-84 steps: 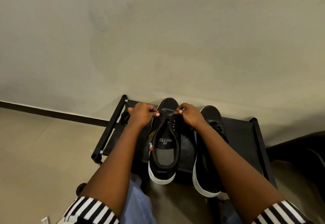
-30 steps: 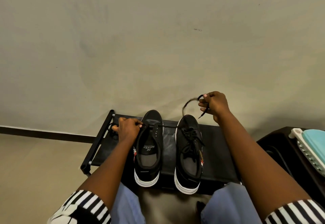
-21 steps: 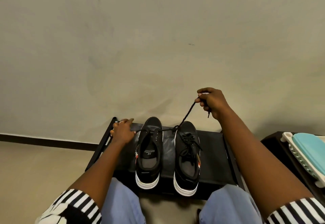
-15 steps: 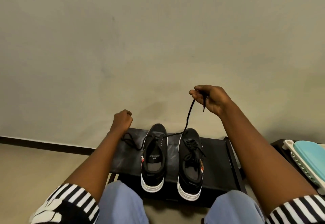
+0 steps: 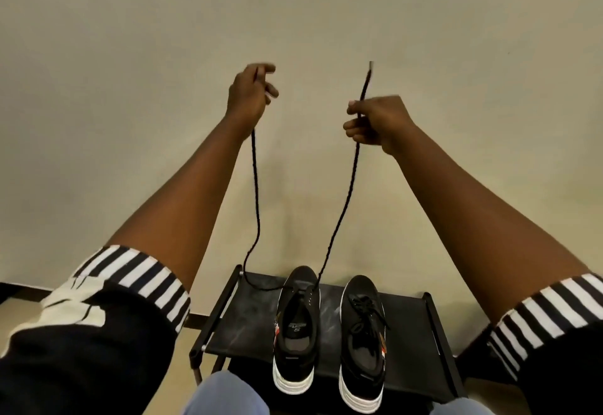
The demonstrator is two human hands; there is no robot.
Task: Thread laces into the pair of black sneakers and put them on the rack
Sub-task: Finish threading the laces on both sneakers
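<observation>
Two black sneakers with white soles stand side by side on the black rack (image 5: 408, 323). The left sneaker (image 5: 295, 333) has a black lace (image 5: 339, 219) running only through its front eyelets. The right sneaker (image 5: 360, 343) is laced up. Both my hands are raised high in front of the wall. My left hand (image 5: 249, 93) pinches one end of the lace, and my right hand (image 5: 375, 124) grips the other end, whose tip sticks up above the fingers. Both strands run down to the left sneaker; the left strand hangs slack onto the rack.
A plain beige wall (image 5: 130, 72) fills the background, with a dark skirting strip (image 5: 19, 290) at the floor. My knees in blue trousers (image 5: 225, 395) are close to the rack's front edge. A dark object (image 5: 473, 346) stands right of the rack.
Both hands have risen from near the shoes to well above them, drawing the two lace ends up and through the left sneaker's front eyelets. The view has tilted upward.
</observation>
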